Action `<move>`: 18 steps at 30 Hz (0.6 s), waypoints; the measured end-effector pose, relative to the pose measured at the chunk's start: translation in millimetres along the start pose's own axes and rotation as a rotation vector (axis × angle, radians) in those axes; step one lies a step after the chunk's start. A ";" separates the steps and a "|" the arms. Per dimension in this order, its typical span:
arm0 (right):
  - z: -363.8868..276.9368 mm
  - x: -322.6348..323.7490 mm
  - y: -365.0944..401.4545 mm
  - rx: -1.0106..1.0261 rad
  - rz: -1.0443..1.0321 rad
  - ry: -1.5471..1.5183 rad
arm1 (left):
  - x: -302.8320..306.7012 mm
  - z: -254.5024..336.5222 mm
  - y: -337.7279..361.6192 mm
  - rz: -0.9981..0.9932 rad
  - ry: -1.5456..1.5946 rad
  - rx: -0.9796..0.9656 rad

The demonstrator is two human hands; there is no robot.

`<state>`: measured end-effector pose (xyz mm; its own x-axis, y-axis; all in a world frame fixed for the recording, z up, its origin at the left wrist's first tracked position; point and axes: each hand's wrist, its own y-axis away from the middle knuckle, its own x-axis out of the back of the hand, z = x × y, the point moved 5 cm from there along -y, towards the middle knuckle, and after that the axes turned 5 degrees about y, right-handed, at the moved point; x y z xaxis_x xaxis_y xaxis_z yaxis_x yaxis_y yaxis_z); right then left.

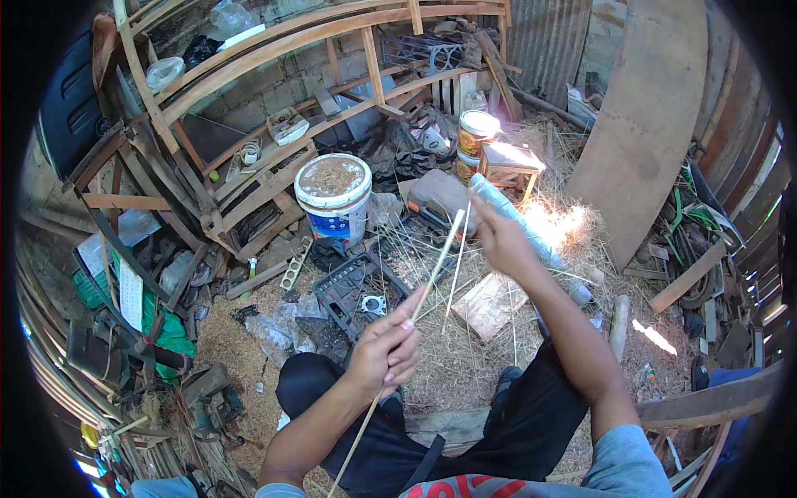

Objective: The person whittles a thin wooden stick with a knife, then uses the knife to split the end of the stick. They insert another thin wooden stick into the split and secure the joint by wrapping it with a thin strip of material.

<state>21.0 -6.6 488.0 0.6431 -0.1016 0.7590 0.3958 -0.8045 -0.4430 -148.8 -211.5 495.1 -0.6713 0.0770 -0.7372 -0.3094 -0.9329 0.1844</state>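
Observation:
My left hand [383, 357] is closed around a long, thin bamboo strip [441, 261]. The strip slants from below my left forearm up to a pale tip near my right hand. My right hand [502, 236] is raised further ahead, its fingers pinched together at the top of a second, thinner strip [454, 286] that hangs down. Just behind my right hand lies a light blue roll [531, 236]. Beneath the hands, a flat wooden block [490, 305] rests on the floor among loose slivers.
A white bucket [334, 195] filled with shavings stands ahead on the left. An open tool case [353, 290] lies near my left knee. Beyond are a small wooden stool [512, 159] and stacked paint cans [477, 133]. A tall board [643, 124] leans at right.

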 end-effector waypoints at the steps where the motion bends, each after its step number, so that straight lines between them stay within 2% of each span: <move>1: 11.0 3.0 -2.0 -0.109 0.036 -0.031 | -0.7 -0.3 0.4 -0.013 0.041 0.004; 3: 8.9 8.0 -0.3 -0.028 0.089 -0.142 | 0.1 1.2 -1.2 -0.042 0.130 -0.005; 5: -22.6 15.0 9.2 0.062 -0.040 -0.244 | 9.9 5.1 -5.3 -0.026 0.192 -0.011; 6: -52.9 13.3 24.9 0.093 -0.182 -0.298 | 15.6 6.8 -8.2 -0.027 0.228 -0.013; 8: -77.8 -18.0 55.4 0.448 -0.231 -0.312 | 19.2 10.4 -9.1 0.008 0.295 -0.024; 9: -103.2 -14.4 66.3 0.428 -0.373 -0.299 | 20.8 11.8 -8.5 0.022 0.319 -0.026; 10: -118.2 -15.8 74.3 0.481 -0.388 -0.286 | 22.1 12.5 -8.3 0.033 0.345 -0.026; 15: -121.4 -22.1 78.9 0.477 -0.326 -0.088 | 27.2 9.3 -3.9 0.138 0.365 -0.015; 18: -112.1 -16.2 67.7 0.420 -0.242 -0.019 | 21.1 9.4 -3.8 0.105 0.338 -0.026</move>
<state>-36.1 -125.1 499.2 0.5104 0.0732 0.8568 0.7632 -0.4977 -0.4121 -168.1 -203.1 484.9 -0.4361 -0.1365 -0.8895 -0.2308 -0.9384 0.2572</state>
